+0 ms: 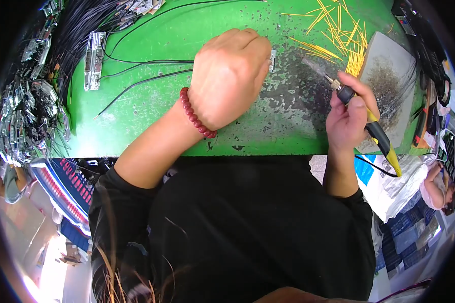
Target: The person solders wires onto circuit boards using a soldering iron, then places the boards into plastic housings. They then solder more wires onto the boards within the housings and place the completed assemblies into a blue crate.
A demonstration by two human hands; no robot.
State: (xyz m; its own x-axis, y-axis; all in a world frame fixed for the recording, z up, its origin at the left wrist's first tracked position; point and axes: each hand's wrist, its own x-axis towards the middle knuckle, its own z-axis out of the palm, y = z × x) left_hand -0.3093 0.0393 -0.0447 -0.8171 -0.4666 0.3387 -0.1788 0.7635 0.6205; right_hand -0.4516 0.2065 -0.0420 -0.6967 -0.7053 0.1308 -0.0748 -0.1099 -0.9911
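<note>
My left hand (231,76), with a dark red bead bracelet (193,117) at the wrist, is curled over the green tabletop, back upward. Its fingertips are hidden, and so is what they hold. Black cables (162,62) run from the left to the hand. A small silvery part (272,60) shows just past its fingers. My right hand (350,116) grips a soldering iron (381,136) with a yellow and black handle. The iron's blurred tip points up and left, toward the left hand but apart from it.
Thin yellow tubes (356,53) lie scattered at the back right, next to a grey, dirt-marked board (394,86). A clear-and-silver connector piece (94,61) sits at the left. Bundled black cables and metallic parts (30,111) crowd the left edge. A green worktable (268,144) ends before my body.
</note>
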